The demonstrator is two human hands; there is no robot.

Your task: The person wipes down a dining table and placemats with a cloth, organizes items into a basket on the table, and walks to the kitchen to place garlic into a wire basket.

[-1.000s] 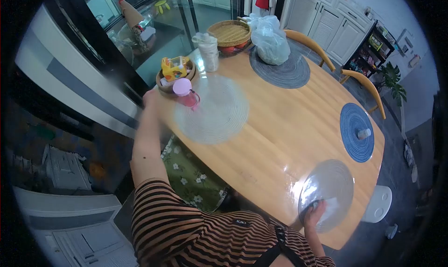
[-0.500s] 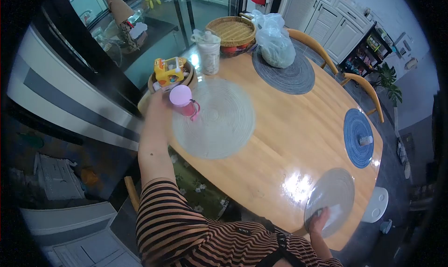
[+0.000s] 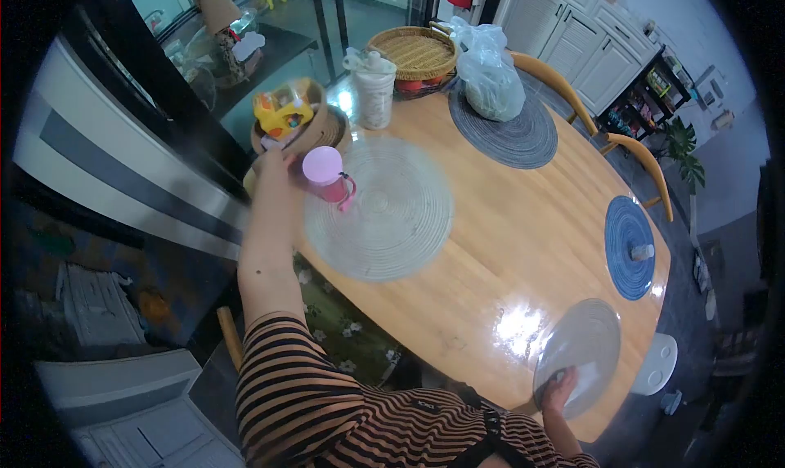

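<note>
I have the table (image 3: 491,247) running between the two hands, which are well apart: the left hand (image 3: 275,159) at its far left end, the right hand (image 3: 559,389) low at the near right corner. To the right of the left hand I see the pale mat (image 3: 392,231), and well beyond it the grey mat (image 3: 523,145). The clear mat (image 3: 590,333) lies under the right hand, the blue mat (image 3: 625,268) ahead of it to the right. The bag (image 3: 495,88) sits on the grey mat; the basket (image 3: 413,53) stands to its left, beyond the left hand. The bowl (image 3: 314,126) is right at the left hand, tilted; I read the fingers as closed on its near side, though they blur. Ahead and right of that hand stands the jar (image 3: 374,98). The cup (image 3: 327,175), upright on the pale mat, is just right of the left wrist. The toy (image 3: 283,118) sits in the bowl. The cloth (image 3: 585,378) lies on the clear mat, partly beneath the right hand; I cannot tell whether that hand grips it or only presses. The bottle (image 3: 643,252) rests on the blue mat.
</note>
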